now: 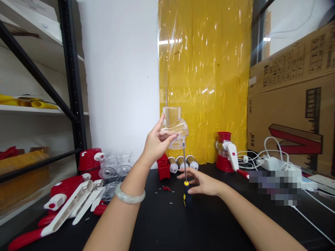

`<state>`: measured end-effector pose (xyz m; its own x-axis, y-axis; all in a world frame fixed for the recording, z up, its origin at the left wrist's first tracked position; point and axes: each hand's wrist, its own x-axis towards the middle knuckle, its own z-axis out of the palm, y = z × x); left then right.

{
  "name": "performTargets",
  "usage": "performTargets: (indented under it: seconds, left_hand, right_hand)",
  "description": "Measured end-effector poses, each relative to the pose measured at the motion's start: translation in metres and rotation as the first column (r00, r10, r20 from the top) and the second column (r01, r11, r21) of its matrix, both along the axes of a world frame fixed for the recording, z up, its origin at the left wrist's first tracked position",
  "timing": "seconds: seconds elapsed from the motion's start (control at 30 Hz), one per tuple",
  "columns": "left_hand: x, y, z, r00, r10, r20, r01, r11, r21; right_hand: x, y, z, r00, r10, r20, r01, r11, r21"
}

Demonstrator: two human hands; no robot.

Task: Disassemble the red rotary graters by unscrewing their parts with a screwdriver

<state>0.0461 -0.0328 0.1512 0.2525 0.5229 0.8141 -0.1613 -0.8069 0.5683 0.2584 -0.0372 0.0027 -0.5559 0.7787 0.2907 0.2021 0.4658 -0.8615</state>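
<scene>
My left hand [157, 141], wearing a pale bangle [130, 194], grips a clear plastic housing [174, 130] with an upright square-looking chute, held above the table. Below the housing a screwdriver [186, 193] with a dark blue and yellow handle points straight up, its tip at the housing's lower edge. My right hand [202, 182] is round the screwdriver, thumb against the handle and fingers loosely spread behind the shaft. Whether a screw sits at the tip is too small to make out.
On the black table lie a small red part [166, 188] and tiny pins. Behind are a red part [163, 168] and several grater drums [181, 164]. Clear parts [116, 164] and white-red handles [69, 207] lie left. An assembled red grater [224, 153], cables and a carton [290, 97] stand right.
</scene>
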Motion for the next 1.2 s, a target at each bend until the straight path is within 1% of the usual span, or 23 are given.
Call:
performTargets:
  seconds: [0.03,0.07,0.1,0.2,0.3,0.4,0.57,0.7,0.83,1.0,1.1,1.2]
  left_hand:
    - [0.000,0.000,0.000,1.000,-0.001,-0.003,0.001,1.000,-0.003]
    - [0.000,0.000,0.000,1.000,-0.003,-0.004,0.003,1.000,-0.007]
    - [0.000,0.000,0.000,1.000,-0.004,-0.003,0.004,1.000,-0.012]
    - [0.000,-0.001,0.000,1.000,0.002,-0.002,-0.002,1.000,-0.016]
    - [0.000,-0.001,0.000,1.000,0.014,-0.007,-0.014,1.000,-0.012]
    - [0.000,0.000,0.000,1.000,0.020,-0.010,-0.020,1.000,-0.004]
    - [0.000,-0.001,0.000,1.000,0.025,-0.013,-0.025,1.000,0.005]
    - [0.001,0.000,-0.002,1.000,0.024,-0.012,-0.024,1.000,0.003]
    - [0.001,0.002,-0.002,1.000,0.022,-0.010,-0.022,1.000,0.021]
    - [0.001,0.001,-0.002,1.000,0.017,-0.015,-0.017,1.000,0.010]
    - [0.001,0.000,-0.001,1.000,0.018,-0.016,-0.018,1.000,0.006]
    - [0.001,-0.001,-0.001,1.000,0.019,-0.020,-0.019,1.000,0.004]
  right_hand:
    - [0.000,-0.001,0.000,0.999,0.032,-0.008,-0.032,0.999,-0.028]
    - [-0.002,-0.001,0.001,0.999,0.039,-0.007,-0.039,0.998,-0.050]
    - [-0.003,-0.001,0.000,1.000,0.018,0.002,-0.018,0.998,-0.061]
    - [-0.009,0.000,-0.002,0.993,-0.109,0.041,0.111,0.993,-0.042]
    - [-0.012,0.003,-0.005,0.988,-0.152,0.032,0.153,0.987,-0.052]
    - [-0.012,0.005,-0.007,0.989,-0.147,-0.005,0.146,0.988,-0.046]
    - [-0.008,0.003,-0.003,0.992,-0.128,0.008,0.127,0.992,0.009]
    - [-0.006,0.000,0.001,0.999,-0.043,-0.004,0.043,0.998,-0.038]
    - [-0.006,0.000,0.001,0.999,-0.035,-0.007,0.035,0.998,-0.060]
    - [-0.008,0.001,-0.001,0.999,-0.014,-0.033,0.012,0.998,-0.069]
    - [-0.009,0.004,-0.004,0.998,-0.029,-0.059,0.025,0.997,-0.074]
    - [-0.008,0.007,-0.007,0.992,-0.105,-0.064,0.099,0.991,-0.091]
